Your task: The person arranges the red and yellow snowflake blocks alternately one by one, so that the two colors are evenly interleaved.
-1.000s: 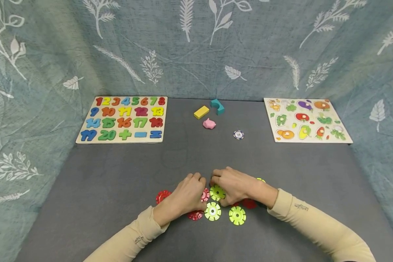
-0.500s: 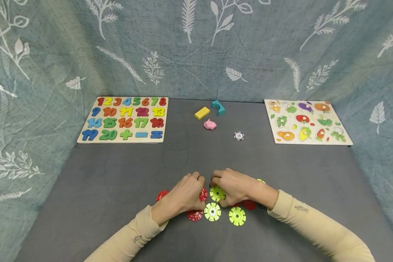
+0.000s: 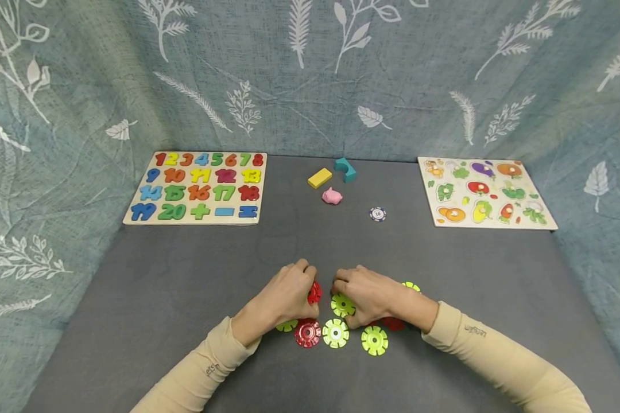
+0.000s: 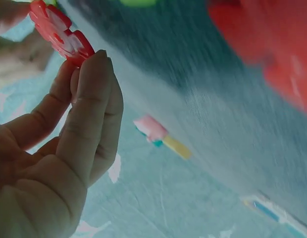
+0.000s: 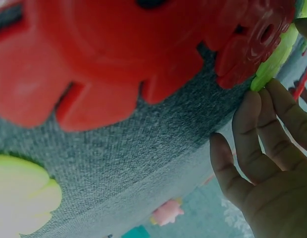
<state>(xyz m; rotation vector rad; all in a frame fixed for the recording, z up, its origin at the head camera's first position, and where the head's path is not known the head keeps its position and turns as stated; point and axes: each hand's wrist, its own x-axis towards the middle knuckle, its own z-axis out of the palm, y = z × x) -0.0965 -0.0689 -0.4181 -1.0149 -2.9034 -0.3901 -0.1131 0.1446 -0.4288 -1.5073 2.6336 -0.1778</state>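
Note:
My left hand (image 3: pixel 284 293) pinches a red notched plastic disc (image 3: pixel 315 293) between thumb and fingertips. In the left wrist view that red disc (image 4: pixel 62 33) is tilted and held off the table. My right hand (image 3: pixel 370 293) pinches a lime green disc (image 3: pixel 343 304), partly covered by the fingers. The right wrist view shows the fingertips on the edge of this green disc (image 5: pixel 276 59). Just below the hands lie a red disc (image 3: pixel 307 332), a green disc (image 3: pixel 336 333) and another green disc (image 3: pixel 374 341). Under the right wrist, a red disc (image 3: pixel 393 323) is partly hidden.
A number puzzle board (image 3: pixel 193 189) lies at the back left, a vegetable puzzle board (image 3: pixel 488 194) at the back right. Between them are a yellow block (image 3: pixel 320 178), a teal arch block (image 3: pixel 345 170), a pink pig (image 3: pixel 332 196) and a poker chip (image 3: pixel 378 214). A patterned cloth (image 3: pixel 299 86) hangs behind.
My left hand has moved a little away from the body and to the left with the red disc, uncovering the red disc below it. My right hand stays in place with the green disc.

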